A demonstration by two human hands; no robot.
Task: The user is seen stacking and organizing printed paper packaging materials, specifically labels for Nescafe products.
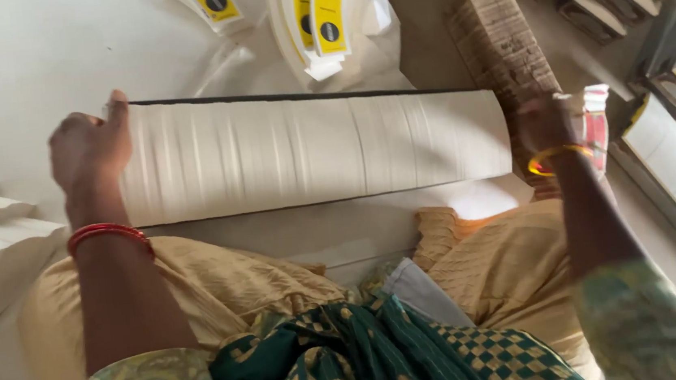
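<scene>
One long row of white flat card sheets stood on edge [314, 150] lies across the middle. Two fanned bundles of white cards with yellow labels and black dots lie far: one at far left [207, 2], one at far centre [319, 20]. One brown stack of card pieces [501, 37] sits right. Two hands show: left hand [90, 150], right hand [548, 123].

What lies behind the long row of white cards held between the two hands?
Behind the long row of white cards, held by the left hand and right hand, lie fanned yellow-labelled card bundles on pale floor. The row hides what lies beneath it.
</scene>
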